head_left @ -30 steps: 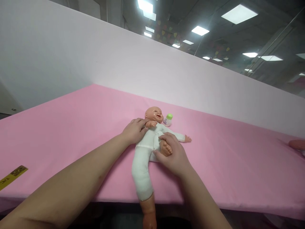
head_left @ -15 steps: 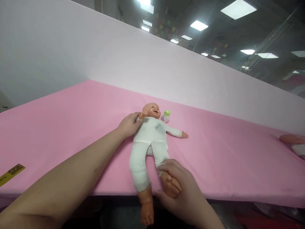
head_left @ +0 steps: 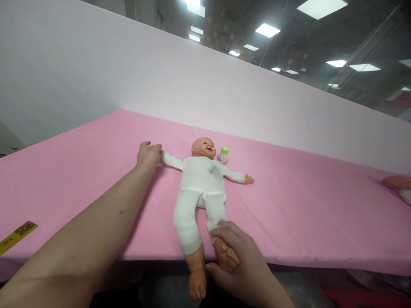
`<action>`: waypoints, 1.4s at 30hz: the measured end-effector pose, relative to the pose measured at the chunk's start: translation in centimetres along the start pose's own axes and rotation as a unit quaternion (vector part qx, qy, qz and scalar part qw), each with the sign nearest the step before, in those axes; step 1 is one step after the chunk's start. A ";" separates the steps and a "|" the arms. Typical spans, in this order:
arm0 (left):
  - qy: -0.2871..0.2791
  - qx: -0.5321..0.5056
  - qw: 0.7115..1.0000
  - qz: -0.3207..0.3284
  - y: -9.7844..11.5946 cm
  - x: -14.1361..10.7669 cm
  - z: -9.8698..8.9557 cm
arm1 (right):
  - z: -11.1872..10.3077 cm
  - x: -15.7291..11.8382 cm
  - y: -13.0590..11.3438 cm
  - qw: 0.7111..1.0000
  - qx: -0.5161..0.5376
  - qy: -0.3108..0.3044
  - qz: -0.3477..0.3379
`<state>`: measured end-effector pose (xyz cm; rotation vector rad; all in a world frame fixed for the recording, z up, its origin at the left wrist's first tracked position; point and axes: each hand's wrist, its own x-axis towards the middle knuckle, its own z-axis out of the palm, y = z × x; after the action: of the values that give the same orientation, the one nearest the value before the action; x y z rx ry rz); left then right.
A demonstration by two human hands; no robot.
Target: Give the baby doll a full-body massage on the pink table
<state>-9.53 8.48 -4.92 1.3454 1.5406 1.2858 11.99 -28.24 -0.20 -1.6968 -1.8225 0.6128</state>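
A baby doll point(head_left: 203, 175) in a white cloth outfit lies on its back, its head toward the wall and its bare feet over the table's front edge. My left hand point(head_left: 149, 155) is closed at the end of the doll's arm on the left side, which stretches out sideways; the doll's hand there is hidden by my fingers. My right hand point(head_left: 239, 252) is wrapped round the doll's lower leg and foot on the right side. Beside the doll's head is a small baby bottle point(head_left: 222, 155) with a green cap.
The pink table cover point(head_left: 289, 205) reaches back to a pale wall point(head_left: 224, 94). A yellow label with a printed code point(head_left: 17, 237) is stuck near the front left. At the far right edge, part of another doll-like thing point(head_left: 396, 182) shows.
My left hand has moved left from beside the doll's head, drawing the doll's arm from folded up near the chin to straight out. My right hand stays at the doll's foot.
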 end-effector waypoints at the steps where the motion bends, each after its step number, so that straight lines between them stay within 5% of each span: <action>1: 0.027 -0.003 0.999 -0.018 -0.2 0.4 -0.5 | 0.1 -0.1 0.1 1.000 -0.005 -0.001 0.001; 4: 0.070 0.030 0.997 -0.032 -0.6 1.2 -1.7 | 0.3 -0.7 0.6 1.000 -0.030 0.001 0.008; 8: 0.059 0.127 0.990 0.002 -0.4 0.9 -2.0 | 0.5 -1.3 0.7 0.997 -0.073 -0.019 0.035; 13: 0.024 0.182 0.968 0.169 1.7 -2.6 0.1 | 0.3 -1.4 0.3 0.992 -0.096 -0.054 0.067; 19: -0.193 0.172 0.896 0.360 3.9 -9.9 4.2 | -0.1 -1.6 0.4 0.993 -0.060 -0.065 0.077; 25: -0.325 0.239 0.865 0.298 3.5 -11.4 5.9 | -2.3 -1.7 3.2 0.981 0.156 -0.106 0.035; 29: -0.329 0.247 0.864 0.288 3.4 -11.0 5.8 | -3.0 1.6 5.6 0.925 0.370 -0.076 0.050; 31: -0.326 0.244 0.867 0.288 3.4 -11.0 5.8 | -3.2 4.3 6.4 0.895 0.438 0.034 0.073; 34: -0.320 0.236 0.870 0.290 3.3 -11.2 6.0 | -3.5 8.8 7.3 0.868 0.455 0.126 0.155; 42: -0.294 0.206 0.893 0.271 3.4 -11.8 6.2 | -3.2 18.2 6.8 0.822 0.468 0.184 0.266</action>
<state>-0.38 -1.81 -4.37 2.3025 1.0597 0.7200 18.53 -9.72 -0.69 -1.4213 -0.5387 1.0823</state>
